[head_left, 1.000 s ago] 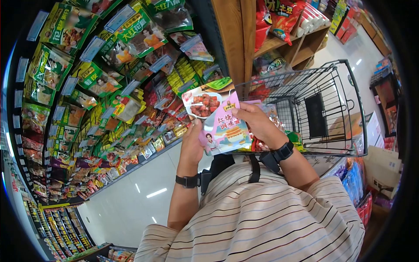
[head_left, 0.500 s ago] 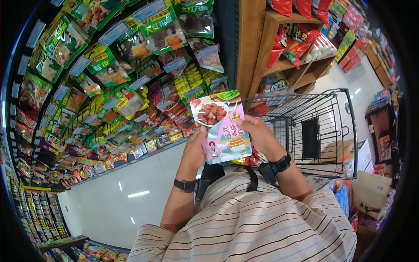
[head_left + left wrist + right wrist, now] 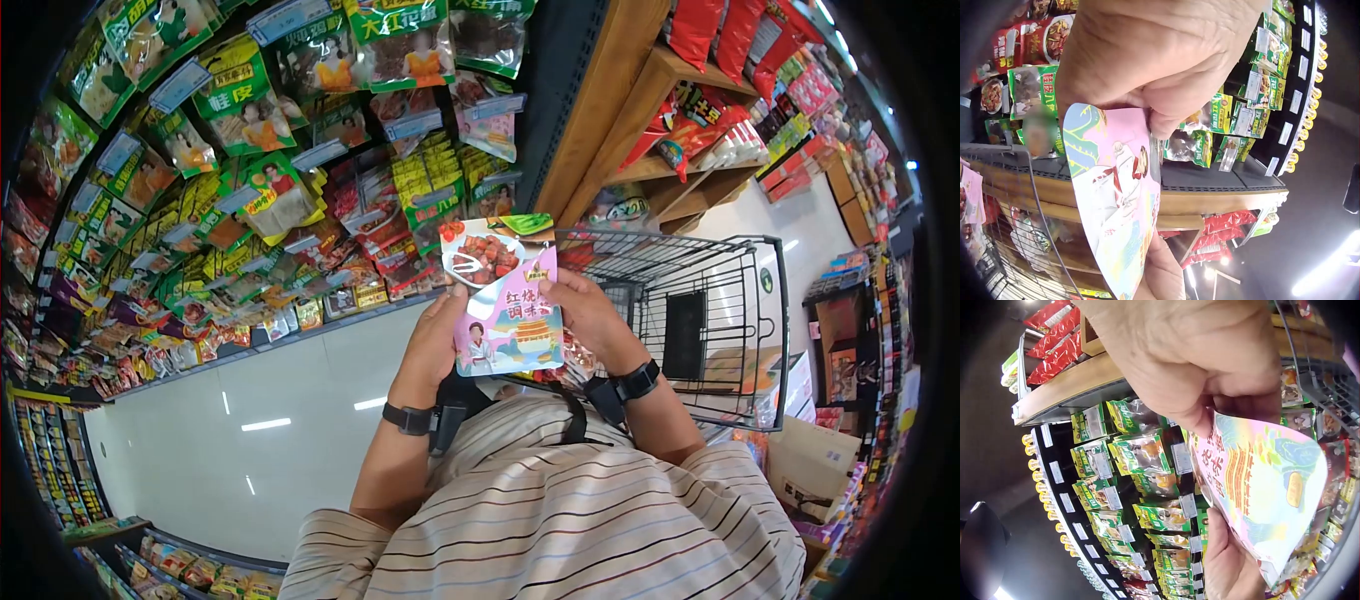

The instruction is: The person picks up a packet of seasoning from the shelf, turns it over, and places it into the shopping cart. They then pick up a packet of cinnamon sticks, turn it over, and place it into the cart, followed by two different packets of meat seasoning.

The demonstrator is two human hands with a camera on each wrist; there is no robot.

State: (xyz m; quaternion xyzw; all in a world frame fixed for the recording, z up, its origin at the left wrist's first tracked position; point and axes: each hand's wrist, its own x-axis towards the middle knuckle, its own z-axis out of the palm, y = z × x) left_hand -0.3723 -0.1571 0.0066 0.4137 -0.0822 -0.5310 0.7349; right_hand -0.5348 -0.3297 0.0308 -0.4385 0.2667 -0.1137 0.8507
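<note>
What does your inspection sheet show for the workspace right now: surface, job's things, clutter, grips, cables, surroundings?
Surface: no tabletop in use; pale, shiny floor below.
Job's things: one pink packet, held in the air, printed front towards the head camera.
Clutter: shopping cart close by on the right; goods inside, partly hidden.
Left grip: pinches the packet's left edge.
Right grip: pinches its right edge.
Cables: nothing seen.
Surroundings: hanging bags ahead and left; wooden shelf with red bags ahead and right.
</note>
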